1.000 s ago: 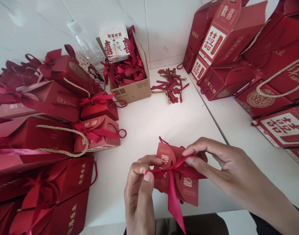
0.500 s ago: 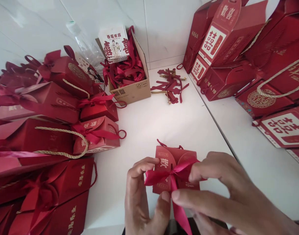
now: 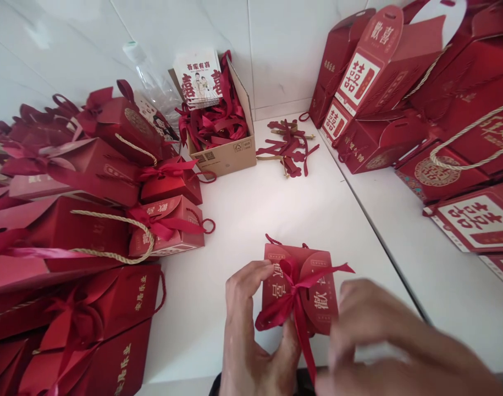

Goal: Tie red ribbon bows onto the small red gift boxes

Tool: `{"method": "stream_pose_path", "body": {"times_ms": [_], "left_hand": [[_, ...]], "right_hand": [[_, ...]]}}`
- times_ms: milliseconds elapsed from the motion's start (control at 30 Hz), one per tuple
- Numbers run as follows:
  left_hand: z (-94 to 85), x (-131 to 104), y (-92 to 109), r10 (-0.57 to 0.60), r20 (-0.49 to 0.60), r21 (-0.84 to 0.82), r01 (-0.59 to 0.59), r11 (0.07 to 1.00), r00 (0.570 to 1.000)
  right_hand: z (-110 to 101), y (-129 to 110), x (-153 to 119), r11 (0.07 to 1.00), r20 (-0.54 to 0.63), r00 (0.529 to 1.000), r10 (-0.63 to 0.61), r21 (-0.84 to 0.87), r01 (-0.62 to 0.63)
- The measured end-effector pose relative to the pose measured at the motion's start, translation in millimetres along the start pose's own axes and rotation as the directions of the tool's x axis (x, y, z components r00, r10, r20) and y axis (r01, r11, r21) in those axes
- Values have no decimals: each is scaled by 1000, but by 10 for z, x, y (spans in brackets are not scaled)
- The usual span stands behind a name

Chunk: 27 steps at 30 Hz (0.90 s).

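Observation:
A small red gift box (image 3: 319,308) with gold characters on its flaps sits near the front of the white surface. My left hand (image 3: 251,330) grips it from the left and front, fingers at the left side and thumb by the near edge. Across its top, a dark pink ribbon (image 3: 293,291) is tied in a bow. One loop stands up, another lies to the lower left; one tail points right and another hangs down the front. My right hand (image 3: 391,341) is beside the box's right front, smeared by motion; its lowest fingertip is close to the hanging tail.
Red gift boxes (image 3: 111,313) with bows crowd the left. More red boxes and bags (image 3: 395,60) stand at the right. Against the wall, a cardboard box (image 3: 226,159) holds ribbons and cards (image 3: 202,77). Dark red strips (image 3: 290,146) lie beside it.
My right hand has drawn away from the bow to the right and down. The bow's loops and tails lie differently, showing more of the box's right flap. My left hand still holds the box.

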<state>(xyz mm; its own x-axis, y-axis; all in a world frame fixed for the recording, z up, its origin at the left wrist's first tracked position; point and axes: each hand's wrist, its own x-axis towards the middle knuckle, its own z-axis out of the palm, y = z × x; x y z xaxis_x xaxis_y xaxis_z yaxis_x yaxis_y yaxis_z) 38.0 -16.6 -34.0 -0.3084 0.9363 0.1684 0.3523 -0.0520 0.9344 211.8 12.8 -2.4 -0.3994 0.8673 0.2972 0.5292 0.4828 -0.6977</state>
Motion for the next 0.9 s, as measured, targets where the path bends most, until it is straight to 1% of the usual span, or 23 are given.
{"method": "stream_pose_path", "body": {"times_ms": [67,167,267,467,633,700,767,833,900], "left_hand": [[-2,7,-5,18,15,4,-18,1000,1000],[-14,8,-26,4,30,25,-4,1000,1000],[-24,-1,-47,-1,38,40,-1,999,999],[-5,-18,-20,-39,37,77,36,996,999],[11,-20,2,-13,25,89,11,996,1000],[14,-27,5,-1,17,96,-1,995,1000],[19,-40,12,24,17,94,-26,995,1000],[27,-54,23,48,22,79,-50,996,999],[33,-61,36,50,16,60,-50,997,999]], "right_hand": [[-8,48,81,997,-31,999,37,-70,-39],[-8,136,180,986,-47,998,28,-165,-35],[-39,196,196,986,-65,997,37,-161,-47],[-161,236,127,968,-115,976,185,-148,-201],[-206,308,79,931,-221,930,295,-152,-332],[-217,323,82,921,-245,916,319,-149,-360],[-204,306,117,926,-251,918,308,-144,-350],[-152,257,185,945,-233,940,250,-153,-289],[-70,195,269,967,-150,973,175,-158,-199]]}}
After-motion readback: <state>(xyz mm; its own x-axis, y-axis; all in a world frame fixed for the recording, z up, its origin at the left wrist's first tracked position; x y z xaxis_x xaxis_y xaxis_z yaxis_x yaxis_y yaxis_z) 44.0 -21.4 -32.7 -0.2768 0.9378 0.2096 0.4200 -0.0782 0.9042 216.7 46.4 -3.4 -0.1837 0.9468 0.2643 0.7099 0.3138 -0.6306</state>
